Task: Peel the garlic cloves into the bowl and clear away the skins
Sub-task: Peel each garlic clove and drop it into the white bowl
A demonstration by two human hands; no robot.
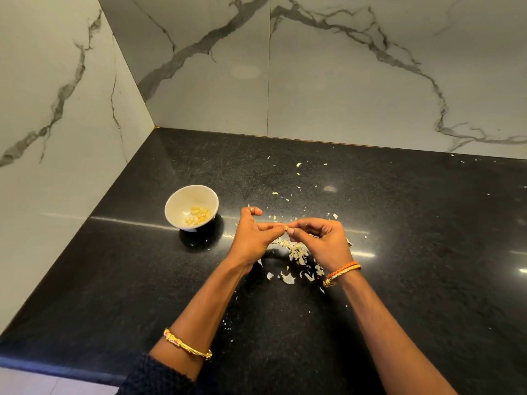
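Observation:
A small white bowl (182,199) stands on the black counter and holds several peeled yellowish garlic cloves (198,215). To its right my left hand (253,235) and my right hand (322,238) meet fingertip to fingertip, both pinching one small garlic clove (287,228) above the counter. A heap of pale garlic skins (298,252) lies directly under and just in front of my hands, with more flakes scattered toward the back wall.
The black speckled counter (413,238) runs into a corner of white marble walls at the left and back. Its front edge passes at the lower left. Small skin flakes (299,164) dot the counter behind my hands.

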